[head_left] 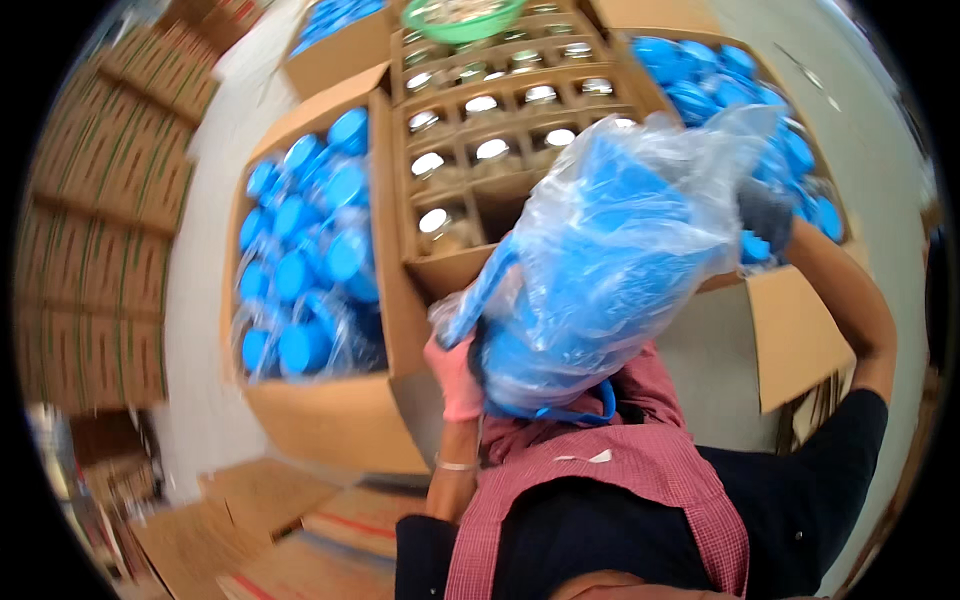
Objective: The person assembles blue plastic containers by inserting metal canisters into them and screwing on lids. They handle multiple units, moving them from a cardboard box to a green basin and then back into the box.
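Observation:
A large clear plastic bag is tilted above my lap, with blue plastic inside; folds hide the shape of its contents. My left hand, in a pink and dark glove, is closed round the bag's lower left side, beside a blue strap-like strip. At the upper right side of the bag, my right hand in a dark glove grips its edge, its fingers partly hidden. A blue loop hangs at the bottom near my checked apron. Just beyond the bag stands a partitioned carton of glass jars with bright tops.
Left of the jars, an open carton holds several blue round-topped pieces in clear plastic. Another carton of blue pieces stands right, its flap folded out. A green basin sits at the back. Stacked cartons line the left.

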